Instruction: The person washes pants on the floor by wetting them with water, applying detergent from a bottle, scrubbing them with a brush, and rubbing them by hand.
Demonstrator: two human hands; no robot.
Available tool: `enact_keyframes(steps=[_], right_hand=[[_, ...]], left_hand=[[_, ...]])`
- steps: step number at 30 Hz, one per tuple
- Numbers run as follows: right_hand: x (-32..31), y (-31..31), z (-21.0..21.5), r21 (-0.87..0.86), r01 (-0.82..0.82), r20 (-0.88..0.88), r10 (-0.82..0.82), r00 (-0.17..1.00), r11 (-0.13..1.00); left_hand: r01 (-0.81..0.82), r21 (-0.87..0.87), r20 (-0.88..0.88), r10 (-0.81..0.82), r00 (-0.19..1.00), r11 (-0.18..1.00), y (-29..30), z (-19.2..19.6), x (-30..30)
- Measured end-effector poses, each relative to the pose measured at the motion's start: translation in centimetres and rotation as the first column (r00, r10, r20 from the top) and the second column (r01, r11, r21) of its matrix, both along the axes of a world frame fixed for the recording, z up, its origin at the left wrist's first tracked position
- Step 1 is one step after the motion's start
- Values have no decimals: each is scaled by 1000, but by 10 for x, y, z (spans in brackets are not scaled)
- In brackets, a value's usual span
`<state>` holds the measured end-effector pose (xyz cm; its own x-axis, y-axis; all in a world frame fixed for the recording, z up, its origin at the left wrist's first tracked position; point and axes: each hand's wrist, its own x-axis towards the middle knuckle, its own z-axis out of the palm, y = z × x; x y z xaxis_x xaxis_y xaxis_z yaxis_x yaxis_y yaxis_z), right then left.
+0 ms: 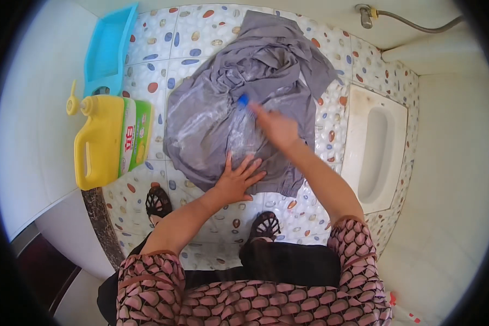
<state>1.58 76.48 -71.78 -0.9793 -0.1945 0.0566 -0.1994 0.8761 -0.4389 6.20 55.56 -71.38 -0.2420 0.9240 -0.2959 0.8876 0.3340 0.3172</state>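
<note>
A wet grey garment [266, 60] lies spread on the pebble-patterned tile floor [201, 32], streaked with white suds. My left hand [238, 176] presses flat on the garment's near edge, fingers spread. My right hand [277, 127] is blurred over the middle of the cloth and grips a small blue-handled object [243, 100], probably a scrubbing brush; most of it is hidden by my fingers.
A yellow detergent jug [100, 141] with a green label lies on the floor at the left. Behind it a blue plastic washboard [108, 49] leans on the wall. A white squat toilet pan [375, 146] lies at the right. My sandalled feet [158, 204] stand just before the cloth.
</note>
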Motion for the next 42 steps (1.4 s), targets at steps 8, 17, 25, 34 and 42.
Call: enact_keyframes(steps=[8, 17, 25, 34, 42], right_hand=[[59, -29, 2, 101, -269, 211, 244, 946, 958], [-9, 75, 27, 4, 652, 8, -652, 759, 759], [95, -25, 38, -481, 578, 416, -408, 813, 659], [203, -58, 50, -534, 673, 560, -383, 735, 512], [22, 41, -13, -388, 753, 219, -741, 635, 531]], left_hand=[[20, -170, 148, 6, 989, 985, -3, -10, 4], [-58, -15, 126, 60, 990, 998, -2, 2, 1], [-470, 278, 583, 242, 776, 838, 8, 25, -47], [-333, 296, -7, 350, 937, 895, 31, 13, -82], [-289, 286, 3, 300, 954, 914, 18, 42, -30]])
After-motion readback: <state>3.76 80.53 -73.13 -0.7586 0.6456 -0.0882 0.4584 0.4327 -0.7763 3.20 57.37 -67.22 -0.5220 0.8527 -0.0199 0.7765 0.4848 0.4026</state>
